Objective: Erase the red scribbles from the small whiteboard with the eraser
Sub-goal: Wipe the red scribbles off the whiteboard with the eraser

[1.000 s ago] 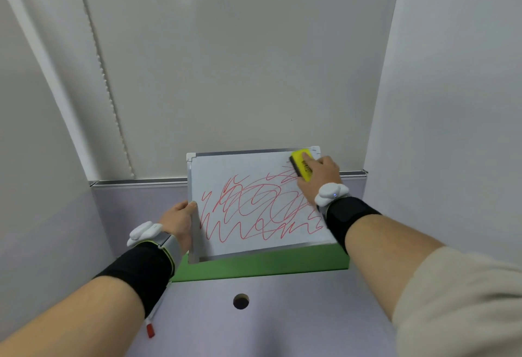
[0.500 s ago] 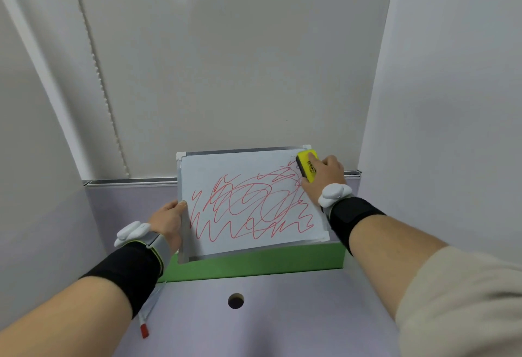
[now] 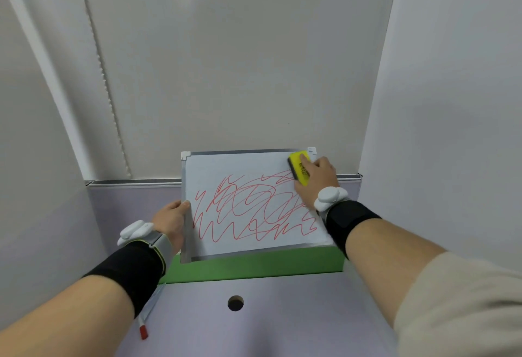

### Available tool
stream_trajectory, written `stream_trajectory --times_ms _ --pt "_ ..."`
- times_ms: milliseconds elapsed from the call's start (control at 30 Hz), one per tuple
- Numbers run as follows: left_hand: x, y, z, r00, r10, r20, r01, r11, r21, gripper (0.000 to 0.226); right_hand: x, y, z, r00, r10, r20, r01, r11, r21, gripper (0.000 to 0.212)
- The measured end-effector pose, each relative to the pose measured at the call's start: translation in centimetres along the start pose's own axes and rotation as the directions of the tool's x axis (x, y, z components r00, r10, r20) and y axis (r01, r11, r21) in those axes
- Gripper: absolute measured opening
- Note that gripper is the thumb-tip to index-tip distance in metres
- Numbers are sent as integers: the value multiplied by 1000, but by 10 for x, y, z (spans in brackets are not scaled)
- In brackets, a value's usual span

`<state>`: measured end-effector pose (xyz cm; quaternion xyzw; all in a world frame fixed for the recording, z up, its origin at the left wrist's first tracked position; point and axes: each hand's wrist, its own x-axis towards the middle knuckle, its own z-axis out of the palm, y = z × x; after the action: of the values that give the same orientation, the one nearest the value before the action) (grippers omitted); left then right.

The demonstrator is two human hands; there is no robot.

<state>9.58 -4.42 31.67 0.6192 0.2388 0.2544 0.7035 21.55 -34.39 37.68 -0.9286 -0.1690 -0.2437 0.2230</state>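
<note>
A small whiteboard (image 3: 240, 164) with a metal frame stands tilted on a green mat, its face covered with red scribbles (image 3: 254, 210). My left hand (image 3: 171, 222) grips the board's left edge. My right hand (image 3: 317, 181) presses a yellow eraser (image 3: 298, 166) with a black felt side against the board's top right corner, above the scribbles. The right hand hides the board's right edge.
The green mat (image 3: 254, 265) lies on a lilac desk (image 3: 268, 322) with a round cable hole (image 3: 235, 303). A red-capped marker (image 3: 144, 328) lies under my left forearm. Grey partition walls close in on the left, back and right.
The eraser and my right hand stayed at the top right corner, shifting slightly upward. The board and left hand shifted a little with the camera. The scribbles look unchanged.
</note>
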Motion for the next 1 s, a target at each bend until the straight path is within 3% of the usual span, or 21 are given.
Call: stream_trajectory --times_ms 67,133,300,500,667,733,867,1000 --pt "-1 1 1 1000 -1 -4 1 1000 0 15 -7 -16 14 992 -121 24 121 992 20 69" --pt "-2 1 -2 1000 -10 -5 10 1000 5 16 -5 -18 16 988 -151 12 151 988 9 67" --pt "0 -1 -11 1000 -1 -1 1 999 44 17 3 14 -4 996 84 -41 -84 996 15 71" --pt "-1 -2 -6 998 -56 -10 56 998 -5 15 -20 -15 24 986 -162 32 161 986 37 68" --pt "3 1 -9 998 -56 11 57 998 -8 17 -6 13 -1 997 68 -49 -67 998 21 70" --pt "3 2 -6 999 -52 1 52 998 -24 17 -9 10 0 998 51 -39 -51 999 7 70" --pt "3 1 -2 998 -55 -12 55 998 -37 23 -17 -4 19 990 -135 29 135 991 17 69" --pt "6 1 -8 998 -65 -8 65 998 -19 32 -2 16 1 998 38 -55 -37 999 34 69"
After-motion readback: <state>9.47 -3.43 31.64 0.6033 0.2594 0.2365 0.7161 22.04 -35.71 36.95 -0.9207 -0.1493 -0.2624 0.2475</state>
